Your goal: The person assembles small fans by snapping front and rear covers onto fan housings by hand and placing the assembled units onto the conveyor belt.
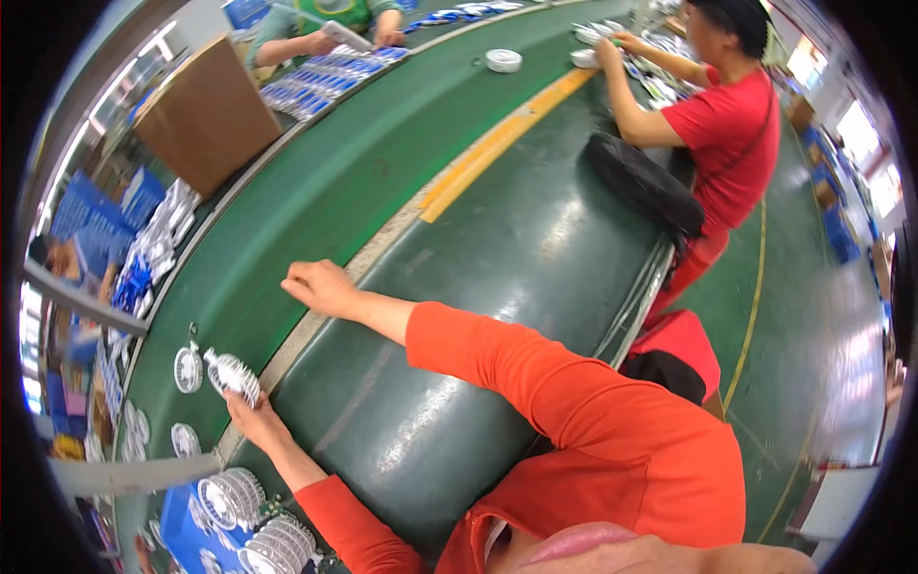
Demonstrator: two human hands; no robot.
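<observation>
The green conveyor belt (382, 158) curved past a brown carton (206, 120) and blue boxes (96, 209) (any print too small to read). At its edge the right hand (323, 288) bent its fingers, whether closed I couldn't tell; the left hand (258, 423) gripped a white ribbed part (234, 375) over the belt.

left fingers (232, 402): partly behind white part (233, 375) | green-clad co-worker (350, 13): cut off above
</observation>
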